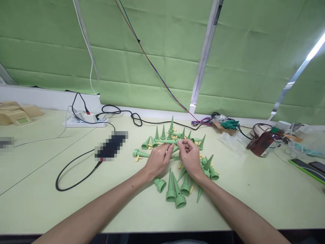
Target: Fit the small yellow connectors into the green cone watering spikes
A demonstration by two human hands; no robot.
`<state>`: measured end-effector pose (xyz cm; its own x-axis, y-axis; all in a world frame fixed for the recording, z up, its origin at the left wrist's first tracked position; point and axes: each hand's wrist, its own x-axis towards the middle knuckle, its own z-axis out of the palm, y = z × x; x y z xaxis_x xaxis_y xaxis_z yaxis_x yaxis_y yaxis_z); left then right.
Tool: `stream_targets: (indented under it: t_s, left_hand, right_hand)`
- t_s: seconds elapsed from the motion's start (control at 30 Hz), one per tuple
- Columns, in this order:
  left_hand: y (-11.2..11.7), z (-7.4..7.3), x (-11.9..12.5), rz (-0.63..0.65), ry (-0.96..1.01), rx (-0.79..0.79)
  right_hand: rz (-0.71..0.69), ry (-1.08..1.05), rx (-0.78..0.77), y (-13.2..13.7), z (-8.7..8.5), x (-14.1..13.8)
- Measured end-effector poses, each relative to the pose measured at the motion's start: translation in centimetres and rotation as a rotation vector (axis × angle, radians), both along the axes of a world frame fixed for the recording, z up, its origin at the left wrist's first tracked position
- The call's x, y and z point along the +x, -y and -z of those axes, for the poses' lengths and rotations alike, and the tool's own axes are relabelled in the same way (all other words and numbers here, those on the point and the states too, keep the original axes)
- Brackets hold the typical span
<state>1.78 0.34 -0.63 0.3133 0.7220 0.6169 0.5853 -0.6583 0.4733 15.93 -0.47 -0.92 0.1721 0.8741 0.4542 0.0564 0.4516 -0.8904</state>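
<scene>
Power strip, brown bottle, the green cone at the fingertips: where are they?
power strip (83, 124): head view, its white body.
brown bottle (262, 144): head view, its side.
cone (164, 140): head view, mid shaft.

My one camera rides on my head, facing forward and down along both forearms. It is close enough that my left hand (158, 161) and right hand (190, 157) meet just below mid-picture. Beyond my grip, the flat pale green tabletop (254, 189) runs back to the creased green cloth backdrop (254, 51), which fills the upper half.
</scene>
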Motion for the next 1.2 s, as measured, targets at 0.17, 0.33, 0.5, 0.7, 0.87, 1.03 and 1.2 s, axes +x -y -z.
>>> stream_targets:
  t_s: [0.17, 0.33, 0.5, 0.7, 0.87, 1.03, 1.2]
  left_hand:
    - [-0.1, 0.1, 0.1, -0.021, 0.105, -0.042]
    - [-0.4, 0.1, -0.1, -0.082, 0.142, -0.062]
    - [-0.4, -0.1, -0.1, -0.063, 0.142, -0.104]
    - [-0.4, -0.2, -0.1, -0.082, 0.167, -0.111]
    - [-0.5, -0.5, 0.0, -0.093, 0.234, -0.168]
    - [-0.8, -0.3, -0.1, -0.056, 0.319, -0.233]
    - [-1.1, 0.0, -0.1, -0.057, 0.389, -0.309]
  right_hand:
    - [-0.121, -0.128, -0.118, 0.2, -0.5, 0.0]
    - [-0.245, -0.131, -0.213, -0.5, 0.2, 0.0]
    - [-0.294, -0.019, -0.219, -0.6, 0.2, 0.3]
    - [-0.111, 0.316, -0.095, -0.7, -0.4, 0.9]
    - [0.045, 0.768, 0.002, -0.6, -1.2, 2.1]
    - [-0.068, 1.176, -0.068, 0.4, -1.9, 2.2]
    - [-0.054, 1.437, -0.081, 1.5, -2.0, 1.8]
